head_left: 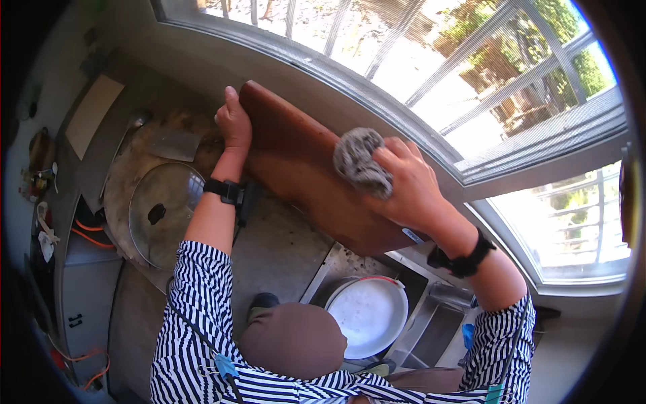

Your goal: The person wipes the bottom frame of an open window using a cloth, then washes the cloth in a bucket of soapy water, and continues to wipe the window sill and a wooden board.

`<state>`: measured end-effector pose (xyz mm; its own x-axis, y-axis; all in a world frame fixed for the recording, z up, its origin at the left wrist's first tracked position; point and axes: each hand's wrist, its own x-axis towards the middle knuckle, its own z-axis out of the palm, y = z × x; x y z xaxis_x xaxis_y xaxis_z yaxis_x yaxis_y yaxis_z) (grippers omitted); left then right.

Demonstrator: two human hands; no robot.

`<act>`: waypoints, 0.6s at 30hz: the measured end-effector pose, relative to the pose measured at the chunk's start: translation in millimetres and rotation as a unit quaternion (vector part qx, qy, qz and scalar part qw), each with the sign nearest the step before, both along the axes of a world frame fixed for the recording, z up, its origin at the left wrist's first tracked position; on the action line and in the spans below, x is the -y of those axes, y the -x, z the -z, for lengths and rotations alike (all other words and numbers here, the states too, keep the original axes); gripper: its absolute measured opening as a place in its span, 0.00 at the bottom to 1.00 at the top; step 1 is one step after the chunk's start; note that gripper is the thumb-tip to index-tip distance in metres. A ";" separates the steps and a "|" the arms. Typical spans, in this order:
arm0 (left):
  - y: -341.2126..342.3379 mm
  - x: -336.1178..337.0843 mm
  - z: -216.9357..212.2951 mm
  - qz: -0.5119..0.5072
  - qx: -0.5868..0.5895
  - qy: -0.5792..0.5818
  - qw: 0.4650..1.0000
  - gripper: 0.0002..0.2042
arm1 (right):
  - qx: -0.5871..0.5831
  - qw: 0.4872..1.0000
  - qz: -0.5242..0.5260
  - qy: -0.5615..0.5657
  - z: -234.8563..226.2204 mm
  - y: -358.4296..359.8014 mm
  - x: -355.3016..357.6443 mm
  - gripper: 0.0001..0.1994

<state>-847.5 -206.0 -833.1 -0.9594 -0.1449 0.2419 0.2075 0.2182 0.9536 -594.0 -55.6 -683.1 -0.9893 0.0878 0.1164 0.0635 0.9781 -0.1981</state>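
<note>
A broad brown board (pixel 296 161), tilted up in front of the window wall, stretches between my hands. My left hand (pixel 234 121) grips its left end; the thumb points up and the other fingers are partly hidden. In my right hand (pixel 410 178) is a bunched grey cloth (pixel 363 161), which lies against the upper right part of the board's face. A small pale oval mark shows near the board's lower right corner. Both wrists wear black bands.
Below the board, a white basin (pixel 369 316) of whitish, foamy liquid stands in a sink (pixel 437 330). A glass lid (pixel 165 215) with a dark knob lies on the counter at left, near a metal ladle (pixel 138 121). Barred windows (pixel 431 74) rise behind the board.
</note>
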 end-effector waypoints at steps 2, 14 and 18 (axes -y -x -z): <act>1.9 -1.3 -0.1 0.003 0.001 0.000 1.000 0.33 | 0.005 1.000 0.013 -0.016 -4.5 -31.5 -8.0 0.23; 13.3 1.6 17.8 0.040 0.016 -0.094 0.995 0.33 | 0.162 0.968 0.186 -0.042 -28.9 -193.2 -45.7 0.17; 10.9 0.1 19.1 0.027 0.002 -0.022 0.999 0.32 | 0.021 0.958 0.258 0.123 -63.1 -179.3 -45.2 0.19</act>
